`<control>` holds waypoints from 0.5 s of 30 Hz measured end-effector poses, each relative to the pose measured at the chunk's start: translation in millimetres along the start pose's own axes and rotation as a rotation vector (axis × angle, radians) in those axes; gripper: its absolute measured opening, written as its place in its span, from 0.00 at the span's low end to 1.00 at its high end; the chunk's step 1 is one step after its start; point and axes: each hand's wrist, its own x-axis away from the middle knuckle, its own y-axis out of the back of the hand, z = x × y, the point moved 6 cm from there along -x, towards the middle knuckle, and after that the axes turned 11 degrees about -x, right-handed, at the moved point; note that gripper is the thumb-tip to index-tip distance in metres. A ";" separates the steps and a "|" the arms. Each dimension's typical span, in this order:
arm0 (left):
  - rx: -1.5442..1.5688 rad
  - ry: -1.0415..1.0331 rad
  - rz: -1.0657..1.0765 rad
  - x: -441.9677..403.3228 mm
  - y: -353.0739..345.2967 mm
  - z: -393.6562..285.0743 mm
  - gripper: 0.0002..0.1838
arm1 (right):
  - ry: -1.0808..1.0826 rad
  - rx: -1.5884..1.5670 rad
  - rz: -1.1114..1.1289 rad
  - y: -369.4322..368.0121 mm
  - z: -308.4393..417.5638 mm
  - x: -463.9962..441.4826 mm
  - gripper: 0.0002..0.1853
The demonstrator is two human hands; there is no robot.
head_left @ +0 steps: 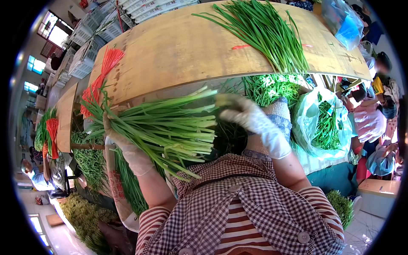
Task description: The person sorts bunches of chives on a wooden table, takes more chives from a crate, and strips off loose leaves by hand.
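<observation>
A large bunch of garlic chives (174,123) lies sideways over my lap, pale cut ends to the right and leaf tips to the left. My left hand (123,138), in a pale glove, grips its leafy side, with the fingers partly hidden by leaves. Just right of the cut ends is my right hand (242,114), also gloved. Its fingers are stretched out and apart, a little blurred, with nothing visible in them. On the wooden table (161,51) ahead rests another bunch of garlic chives (267,34) across a red tie (241,46).
Red plastic strips (104,70) hang over the table's left corner. Loose greens (274,87) lie under the front edge, beside a clear plastic bag (306,123) of greens at right. White crates (87,57) are stacked at back left. Other people sit along the right side.
</observation>
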 end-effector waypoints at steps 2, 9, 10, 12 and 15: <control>0.150 -0.013 0.095 -10.5 -2.6 7.7 0.14 | 0.016 -0.070 0.100 -23.6 -5.9 -9.5 0.19; 0.222 0.135 0.050 7.8 -8.1 4.9 0.14 | 0.224 -0.520 -0.032 28.7 12.0 -4.8 0.09; 0.185 0.159 0.071 7.2 -5.1 2.5 0.14 | 0.272 -0.651 -0.057 51.3 5.2 -4.8 0.09; 0.073 0.141 0.009 1.9 7.9 -1.3 0.13 | 0.194 -0.277 -0.379 88.4 5.6 5.1 0.11; 0.017 0.106 -0.044 -22.2 48.0 10.2 0.20 | 0.258 0.115 -0.294 56.6 6.8 2.7 0.13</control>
